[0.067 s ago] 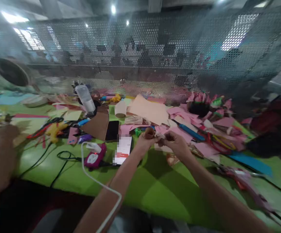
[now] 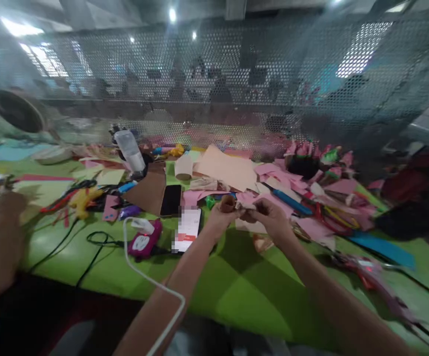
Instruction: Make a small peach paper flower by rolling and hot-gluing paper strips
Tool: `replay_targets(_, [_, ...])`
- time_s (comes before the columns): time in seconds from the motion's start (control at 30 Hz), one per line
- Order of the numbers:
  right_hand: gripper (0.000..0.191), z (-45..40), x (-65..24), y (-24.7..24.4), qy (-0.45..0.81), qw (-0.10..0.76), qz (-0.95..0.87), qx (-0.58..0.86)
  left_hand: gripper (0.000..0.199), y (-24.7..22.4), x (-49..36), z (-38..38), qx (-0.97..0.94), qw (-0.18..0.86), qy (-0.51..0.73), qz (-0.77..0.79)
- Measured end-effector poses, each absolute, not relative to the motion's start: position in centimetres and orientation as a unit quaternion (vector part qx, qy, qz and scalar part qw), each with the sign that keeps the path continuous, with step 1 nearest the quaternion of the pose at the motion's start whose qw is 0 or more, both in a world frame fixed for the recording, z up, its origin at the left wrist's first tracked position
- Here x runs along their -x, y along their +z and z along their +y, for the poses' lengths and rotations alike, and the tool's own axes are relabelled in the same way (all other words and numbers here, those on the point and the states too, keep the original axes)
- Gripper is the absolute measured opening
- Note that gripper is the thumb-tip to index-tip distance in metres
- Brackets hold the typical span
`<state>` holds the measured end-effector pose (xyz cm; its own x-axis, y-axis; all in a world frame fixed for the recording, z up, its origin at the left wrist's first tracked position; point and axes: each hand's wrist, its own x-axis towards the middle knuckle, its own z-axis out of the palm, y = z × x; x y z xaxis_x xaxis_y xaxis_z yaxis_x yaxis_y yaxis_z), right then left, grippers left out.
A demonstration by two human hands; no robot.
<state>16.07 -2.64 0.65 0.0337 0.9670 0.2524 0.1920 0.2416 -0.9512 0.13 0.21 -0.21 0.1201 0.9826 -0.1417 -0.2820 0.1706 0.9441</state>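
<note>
My left hand (image 2: pixel 218 220) is closed around a small brown piece (image 2: pixel 228 201) that looks like a rolled paper tube. Its round opening faces up. Just to the right, my right hand (image 2: pixel 274 217) pinches a small pale crumpled scrap (image 2: pixel 249 206) between thumb and fingertips. The scrap reaches across to the left hand's fingers, and I cannot tell whether it is joined to the brown piece. Both hands are held over the green tabletop (image 2: pixel 251 291). Below the right hand lies a crumpled peach-brown piece (image 2: pixel 262 243).
Left of my hands lie a lit phone (image 2: pixel 188 230), a dark phone (image 2: pixel 171 200) and a purple power socket (image 2: pixel 146 242) with a white cable. Pink paper scraps (image 2: pixel 288 178), a blue-handled tool (image 2: pixel 292 201) and a pink glue gun (image 2: pixel 370 272) lie right. Another person's hand (image 2: pixel 5 207) works far left.
The right hand's fingers have shifted slightly, and more of the pale scrap shows between the hands. The left hand stays in place with the brown piece.
</note>
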Motion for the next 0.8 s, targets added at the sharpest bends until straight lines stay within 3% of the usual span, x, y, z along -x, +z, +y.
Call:
replay_targets(0.23, [0.029, -2.7, -16.2, 1.2, 0.424, 0.576, -0.525, 0.462, 0.03, -1.1, -0.1, 0.7, -0.369, 0.613, 0.538, 0.446])
replay_targets(0.4, [0.06, -2.9, -16.0, 1.3, 0.357, 0.529, -0.622, 0.454, 0.03, -0.7, 0.1, 0.8, -0.365, 0.598, 0.554, 0.451])
replay_targets(0.5, [0.045, -3.0, -16.0, 1.2, 0.28, 0.503, -0.687, 0.443, 0.04, -0.1, 0.2, 0.4, -0.368, 0.6, 0.559, 0.438])
replay_targets(0.63, [0.025, -2.9, -16.1, 0.6, 0.295, 0.507, -0.65, 0.483, 0.052, 0.5, 0.3, -0.2, -0.385, 0.619, 0.537, 0.425])
replay_targets(0.8, [0.029, -2.6, -16.1, 0.4, 0.33, 0.469, -0.655, 0.493, 0.051, 1.5, 0.4, -0.9, -0.4, 0.628, 0.533, 0.402])
